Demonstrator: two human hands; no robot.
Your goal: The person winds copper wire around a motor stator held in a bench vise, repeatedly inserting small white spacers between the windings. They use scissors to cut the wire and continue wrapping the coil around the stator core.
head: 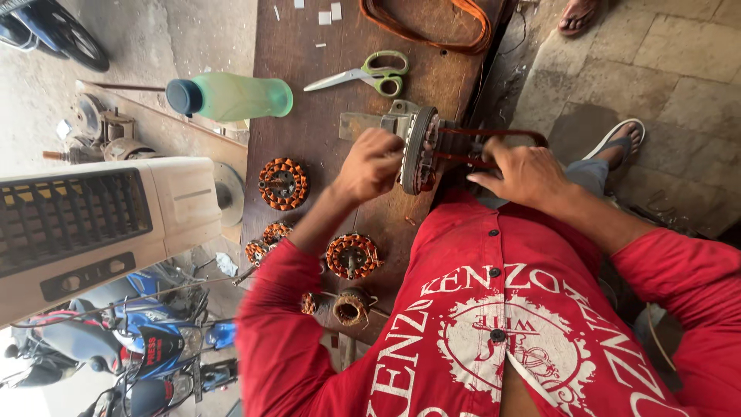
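Copper-wound round metal stator (419,150), standing on edge on the brown wooden worktop (324,116) just below the green-handled scissors (370,75), looks heavy, rigid, with delicate windings; left hand (372,164) fingers closed on its rim, right hand (525,174) fingers pinching wires beside it.

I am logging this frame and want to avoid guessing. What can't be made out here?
- Head view: left hand is closed on the round stator; its fingertips are hidden behind the knuckles.
- Right hand: its palm side is hidden by its back.
- Orange belt: cut off by the top edge.
- Sandalled foot: cut off at the top.
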